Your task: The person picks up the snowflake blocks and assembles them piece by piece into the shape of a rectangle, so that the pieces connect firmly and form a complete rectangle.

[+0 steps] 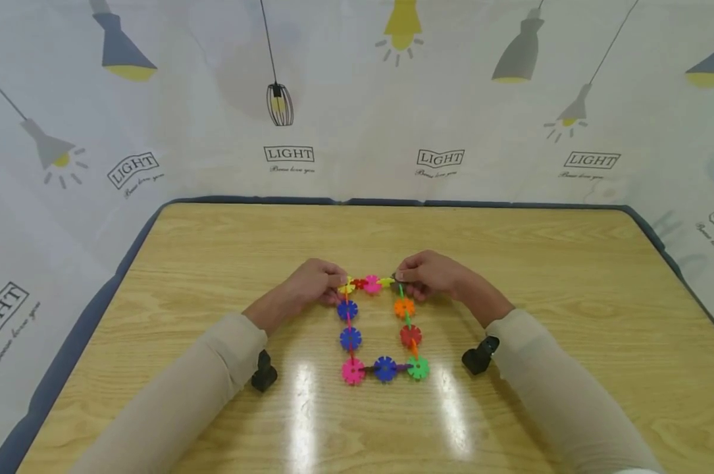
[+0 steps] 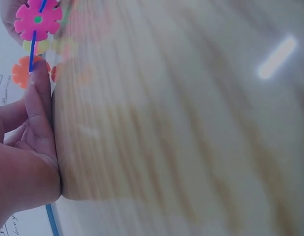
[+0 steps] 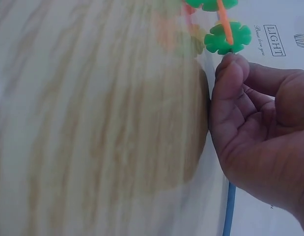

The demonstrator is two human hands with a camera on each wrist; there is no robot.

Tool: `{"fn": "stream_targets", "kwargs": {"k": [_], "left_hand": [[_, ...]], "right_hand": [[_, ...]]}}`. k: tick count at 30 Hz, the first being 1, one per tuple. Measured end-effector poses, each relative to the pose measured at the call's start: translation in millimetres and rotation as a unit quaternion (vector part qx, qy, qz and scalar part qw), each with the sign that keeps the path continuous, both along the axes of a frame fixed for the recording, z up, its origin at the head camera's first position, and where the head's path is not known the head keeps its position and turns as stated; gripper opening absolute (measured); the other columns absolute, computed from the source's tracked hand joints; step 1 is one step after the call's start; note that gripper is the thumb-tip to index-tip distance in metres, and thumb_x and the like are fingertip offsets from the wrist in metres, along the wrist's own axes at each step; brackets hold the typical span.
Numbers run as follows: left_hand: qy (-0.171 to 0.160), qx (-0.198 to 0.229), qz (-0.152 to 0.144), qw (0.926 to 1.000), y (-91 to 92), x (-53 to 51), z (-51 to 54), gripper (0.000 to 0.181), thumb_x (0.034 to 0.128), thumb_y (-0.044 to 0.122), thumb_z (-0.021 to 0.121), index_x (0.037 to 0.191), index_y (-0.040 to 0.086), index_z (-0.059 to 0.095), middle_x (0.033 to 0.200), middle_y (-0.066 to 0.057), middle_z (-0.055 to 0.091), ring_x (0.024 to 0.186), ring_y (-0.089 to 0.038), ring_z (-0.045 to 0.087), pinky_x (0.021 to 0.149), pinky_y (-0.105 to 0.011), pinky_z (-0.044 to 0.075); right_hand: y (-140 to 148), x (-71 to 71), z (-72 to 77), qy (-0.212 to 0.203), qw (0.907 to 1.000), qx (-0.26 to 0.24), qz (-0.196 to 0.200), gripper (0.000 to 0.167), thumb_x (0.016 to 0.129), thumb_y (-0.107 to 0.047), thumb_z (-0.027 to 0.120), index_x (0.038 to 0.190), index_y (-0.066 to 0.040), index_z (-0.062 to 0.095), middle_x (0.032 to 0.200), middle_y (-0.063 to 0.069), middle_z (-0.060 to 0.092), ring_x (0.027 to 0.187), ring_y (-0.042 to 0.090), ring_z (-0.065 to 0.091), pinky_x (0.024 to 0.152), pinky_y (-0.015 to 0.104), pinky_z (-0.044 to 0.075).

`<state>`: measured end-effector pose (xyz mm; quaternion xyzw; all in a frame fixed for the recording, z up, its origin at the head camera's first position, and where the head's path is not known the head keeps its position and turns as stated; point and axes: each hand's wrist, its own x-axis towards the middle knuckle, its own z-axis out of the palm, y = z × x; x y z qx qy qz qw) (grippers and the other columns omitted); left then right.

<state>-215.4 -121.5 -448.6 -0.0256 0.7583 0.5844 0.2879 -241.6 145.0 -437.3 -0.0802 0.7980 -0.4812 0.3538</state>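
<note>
Notched plastic snowflake discs in several colors are slotted together into a rectangular frame on the table. Pink (image 1: 353, 371), blue (image 1: 384, 368) and green (image 1: 418, 367) discs form its near side. At the far left corner, my left hand (image 1: 315, 283) pinches the frame by a yellow disc (image 1: 347, 285). My right hand (image 1: 436, 274) pinches a dark disc (image 1: 397, 280) at the far right corner. In the left wrist view the fingertips meet an orange disc (image 2: 21, 73) below a pink disc (image 2: 48, 20). A green disc (image 3: 240, 35) stands at the fingertips in the right wrist view.
The wooden table (image 1: 214, 237) has a dark padded edge (image 1: 256, 199). Behind it hangs a pale curtain (image 1: 345, 171) printed with lamps. Small black devices (image 1: 264, 372) are strapped at both wrists. Light glares off the tabletop near the front.
</note>
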Motion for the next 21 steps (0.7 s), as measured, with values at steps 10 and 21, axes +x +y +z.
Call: {"fn": "stream_targets", "kwargs": {"k": [10,21], "left_hand": [[0.0,-0.003,-0.013,0.9999,3.1,-5.9,-6.7,0.029,0.0997,0.013,0.054,0.124,-0.002,0.06,0.078,-0.011,0.067,0.056,-0.012,0.061,0.055,-0.025,0.055],[0.165,-0.195,-0.143,0.9562,-14.0,-4.9,10.4,0.045,0.1009,0.032,0.052,0.14,0.01,0.051,0.104,-0.01,0.068,0.079,-0.017,0.065,0.069,-0.033,0.054]], "right_hand": [[6.5,3.4,-2.1,-0.028,0.9989,-0.021,-0.033,0.026,0.103,-0.018,0.049,0.113,0.003,0.06,0.073,0.005,0.059,0.06,0.014,0.053,0.06,0.027,0.051],[27.5,-0.5,-2.8,0.019,0.9989,0.019,-0.038,0.035,0.102,-0.025,0.05,0.126,0.0,0.055,0.09,0.014,0.067,0.07,0.019,0.063,0.068,0.034,0.058]]}}
